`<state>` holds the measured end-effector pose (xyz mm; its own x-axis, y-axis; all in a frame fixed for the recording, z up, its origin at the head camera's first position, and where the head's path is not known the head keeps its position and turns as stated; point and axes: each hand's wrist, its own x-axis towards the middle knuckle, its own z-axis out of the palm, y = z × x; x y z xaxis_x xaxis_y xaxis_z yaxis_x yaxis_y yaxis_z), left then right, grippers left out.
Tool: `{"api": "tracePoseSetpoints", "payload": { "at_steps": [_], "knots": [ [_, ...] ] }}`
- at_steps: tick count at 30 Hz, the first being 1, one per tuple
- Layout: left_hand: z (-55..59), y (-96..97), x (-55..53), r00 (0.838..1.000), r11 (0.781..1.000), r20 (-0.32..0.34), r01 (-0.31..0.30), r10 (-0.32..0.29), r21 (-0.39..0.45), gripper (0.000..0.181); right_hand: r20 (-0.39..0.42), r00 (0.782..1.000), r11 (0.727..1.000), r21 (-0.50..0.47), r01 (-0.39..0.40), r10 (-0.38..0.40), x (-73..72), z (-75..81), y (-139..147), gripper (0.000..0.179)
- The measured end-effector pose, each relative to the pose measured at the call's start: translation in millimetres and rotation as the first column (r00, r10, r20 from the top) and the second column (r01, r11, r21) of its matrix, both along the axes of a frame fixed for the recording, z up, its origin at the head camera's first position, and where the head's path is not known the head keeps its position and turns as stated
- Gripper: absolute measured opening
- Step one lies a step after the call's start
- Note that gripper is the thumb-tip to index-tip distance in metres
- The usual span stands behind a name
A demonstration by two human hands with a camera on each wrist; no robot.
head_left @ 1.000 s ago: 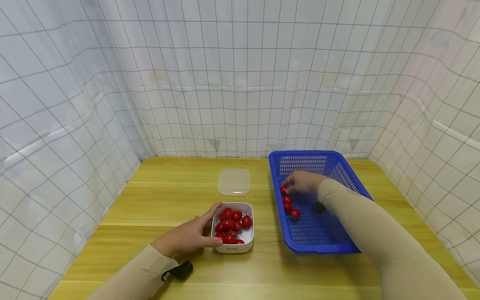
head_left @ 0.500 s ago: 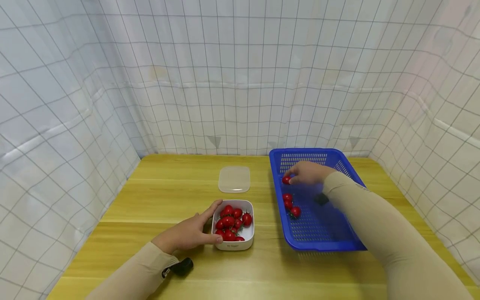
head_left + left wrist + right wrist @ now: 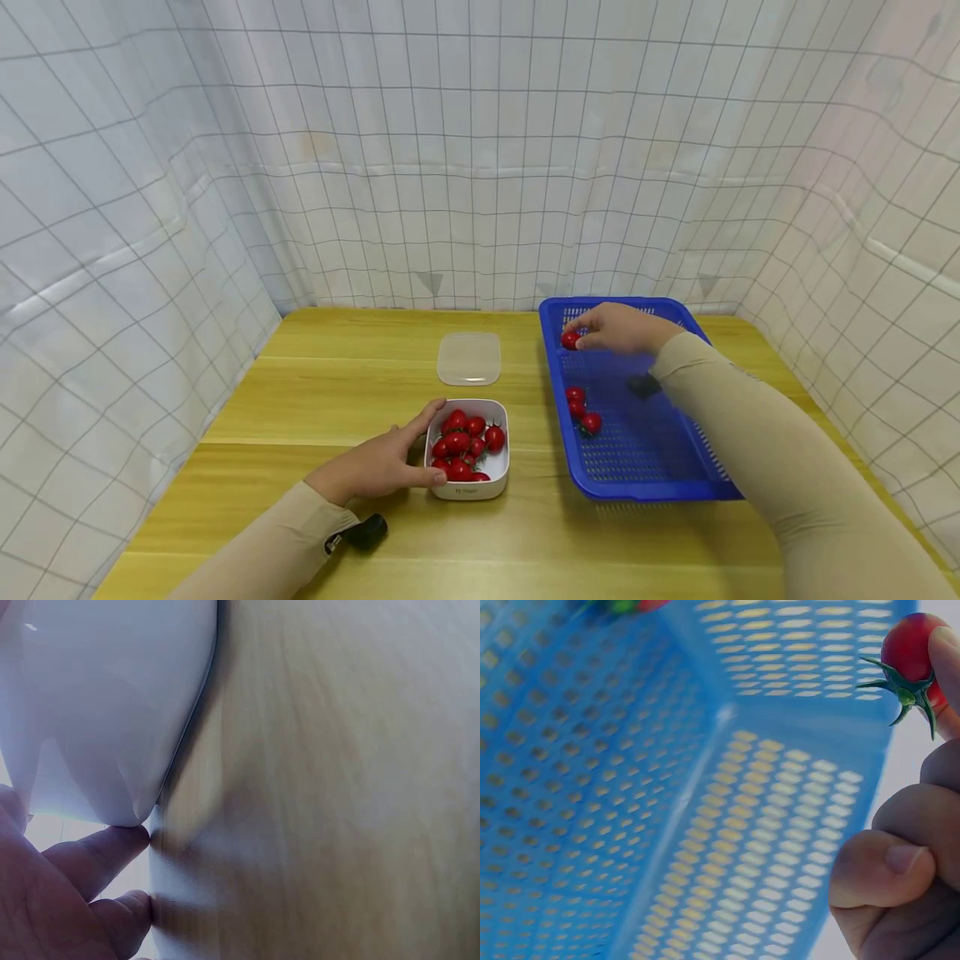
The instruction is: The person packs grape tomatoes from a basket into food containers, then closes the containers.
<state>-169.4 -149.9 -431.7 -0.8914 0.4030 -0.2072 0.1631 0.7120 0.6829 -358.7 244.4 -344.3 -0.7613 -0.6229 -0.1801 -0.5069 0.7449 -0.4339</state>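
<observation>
My left hand (image 3: 381, 468) holds a small white square container (image 3: 471, 491) from its left side, thumb at the front wall and index finger at the back corner. Red cherry tomatoes (image 3: 457, 442), several with green stems, lie in it. In the left wrist view, fingertips (image 3: 124, 838) touch the container's smooth wall (image 3: 112, 690). Over the far left part of a blue basket (image 3: 567, 437), my right hand (image 3: 624, 327) pinches one cherry tomato (image 3: 570, 341) between thumb and fingers. The right wrist view shows that tomato's green calyx (image 3: 906, 696), the other fingers curled below.
A few more cherry tomatoes (image 3: 591, 423) lie along the basket's left side. Behind the container, a translucent lid (image 3: 468, 359) lies flat on the wooden table (image 3: 352, 375). A white grid-patterned curtain (image 3: 480, 167) surrounds the table at the back and sides.
My right hand has lifted the pinched tomato up and away from the others, toward the basket's far left corner. The left hand has stayed at the container.
</observation>
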Motion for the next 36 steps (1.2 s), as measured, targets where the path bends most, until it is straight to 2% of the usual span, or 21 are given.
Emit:
{"api": "tracePoseSetpoints", "payload": {
  "at_steps": [5,9,15,22,29,32,36],
  "knots": [
    [-0.4,0.3,0.1,1.0,1.0,-0.001,0.003,-0.003,-0.003,0.108,-0.01,0.999,0.998,-0.039,-0.043,0.043,10.2,18.4,-13,0.033],
    [0.4,0.5,0.0,1.0,1.0,-0.008,0.003,-0.003,-0.013,0.108,-0.004,0.993,0.992,-0.043,-0.115,0.115,23.8,32.1,-34,0.033],
    [1.7,1.2,-0.6,1.0,1.0,0.001,-0.002,0.002,-0.02,0.108,0.02,0.968,0.967,-0.041,-0.25,0.251,48.3,43.2,-70,0.032],
    [1.4,0.9,-1.7,1.0,1.0,0.018,-0.007,0.007,-0.015,0.109,0.035,0.932,0.933,-0.016,-0.36,0.36,70.6,43.8,-97,0.027],
    [-0.2,0.0,-1.7,1.0,1.0,0.005,0.003,-0.003,-0.016,0.108,0.033,0.904,0.904,0.015,-0.427,0.426,84.8,39.5,-112,0.031],
    [-0.1,0.0,-1.9,1.0,1.0,0.014,0.005,-0.005,-0.008,0.109,0.026,0.898,0.898,0.02,-0.44,0.439,88.3,38.6,-116,0.032],
    [-0.4,0.1,-2.2,1.0,1.0,0.023,0.009,-0.009,0.003,0.11,0.027,0.901,0.901,0.03,-0.433,0.432,90.7,36.8,-119,0.034]
  ]
}}
